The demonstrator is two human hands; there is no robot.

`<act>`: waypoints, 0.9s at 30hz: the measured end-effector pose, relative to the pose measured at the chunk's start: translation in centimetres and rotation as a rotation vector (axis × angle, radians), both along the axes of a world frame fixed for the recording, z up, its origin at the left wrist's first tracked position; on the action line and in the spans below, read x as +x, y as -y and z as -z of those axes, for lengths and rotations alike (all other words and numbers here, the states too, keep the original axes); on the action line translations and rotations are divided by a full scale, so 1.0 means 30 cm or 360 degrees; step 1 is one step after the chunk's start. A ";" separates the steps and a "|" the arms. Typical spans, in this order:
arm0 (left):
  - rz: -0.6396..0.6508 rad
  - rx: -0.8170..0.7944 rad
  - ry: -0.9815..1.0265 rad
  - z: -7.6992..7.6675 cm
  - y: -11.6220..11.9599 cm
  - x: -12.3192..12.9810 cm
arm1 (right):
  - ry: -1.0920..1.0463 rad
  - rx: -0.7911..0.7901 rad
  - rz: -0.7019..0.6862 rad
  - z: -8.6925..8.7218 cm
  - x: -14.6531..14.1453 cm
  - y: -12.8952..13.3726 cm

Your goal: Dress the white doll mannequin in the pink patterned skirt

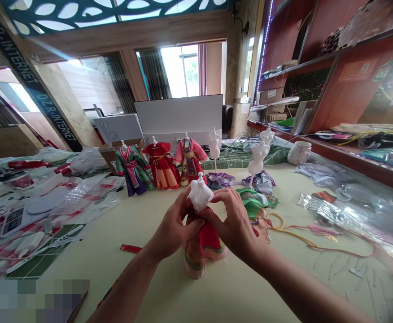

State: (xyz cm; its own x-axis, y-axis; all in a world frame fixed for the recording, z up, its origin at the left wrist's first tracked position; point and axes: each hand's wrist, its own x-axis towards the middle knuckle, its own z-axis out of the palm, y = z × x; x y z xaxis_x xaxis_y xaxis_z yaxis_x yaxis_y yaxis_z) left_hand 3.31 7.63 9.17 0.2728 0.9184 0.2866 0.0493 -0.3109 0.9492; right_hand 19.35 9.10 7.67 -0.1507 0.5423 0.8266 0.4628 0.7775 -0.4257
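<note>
The left hand [174,224] and right hand [233,223] form a closed grip, clamped together on a white doll mannequin [200,193] at its waist, above its red and green skirt [203,251]. Beyond the grip, dressed mannequins [190,161] stand on the desk [169,289]; green cloth [254,202] lies just right, a red strip [131,248] left.

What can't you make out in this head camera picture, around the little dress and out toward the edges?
Head view:
The top of the red doll dress is hidden by the left hand and right hand.
The bottom-left corner is covered by a pixelated patch.
The printing on the packet is too small to read.
The far-right table edge is blurred.
</note>
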 end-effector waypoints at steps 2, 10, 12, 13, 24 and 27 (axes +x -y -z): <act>-0.0006 -0.0024 0.0007 -0.002 0.001 -0.001 | -0.0057 -0.0106 -0.0045 -0.003 0.002 -0.004; 0.0019 -0.0024 0.0011 0.001 -0.002 -0.013 | -0.0089 -0.0312 -0.0175 -0.026 0.026 -0.046; 0.0030 -0.0018 0.0011 0.002 -0.004 -0.015 | -0.0067 -0.0349 -0.0198 -0.024 0.032 -0.058; 0.0034 -0.0015 0.0010 0.003 -0.005 -0.016 | -0.0064 -0.0376 -0.0206 -0.022 0.034 -0.062; 0.0004 0.0016 -0.0010 0.006 -0.006 -0.021 | -0.0096 -0.0532 -0.0444 -0.007 0.049 -0.076; -0.0007 0.0019 -0.0001 0.006 -0.007 -0.022 | -0.0109 -0.0508 -0.0475 0.000 0.050 -0.080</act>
State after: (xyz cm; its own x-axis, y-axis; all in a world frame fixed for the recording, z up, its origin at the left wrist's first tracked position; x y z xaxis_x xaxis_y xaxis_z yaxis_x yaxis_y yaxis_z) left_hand 2.66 7.84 8.98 0.2690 0.9161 0.2972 0.0512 -0.3217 0.9454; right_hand 20.85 11.50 7.66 -0.2900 0.7132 0.6382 0.2002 0.6973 -0.6882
